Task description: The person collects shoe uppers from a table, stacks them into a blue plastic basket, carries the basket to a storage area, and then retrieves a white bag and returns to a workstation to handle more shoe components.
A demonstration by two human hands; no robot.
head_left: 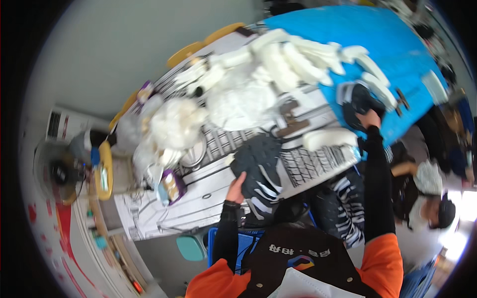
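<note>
My left hand (237, 187) grips the lower edge of a dark shoe upper with white stripes (261, 166), held over the front of the work table (208, 196). Stretched out to the right, my right hand (370, 118) holds another dark shoe upper (355, 102) above the blue sheet (397, 54). Both arms wear black sleeves. A row of white shoe lasts (308, 57) lies beyond the hands, some of them on the blue sheet.
Crumpled clear plastic bags and white stuffing (174, 124) are heaped on the table's left and middle. More striped dark uppers (343, 208) sit in a bin by my lap. A fan (57, 171) stands at left. Another person (432, 198) sits at right.
</note>
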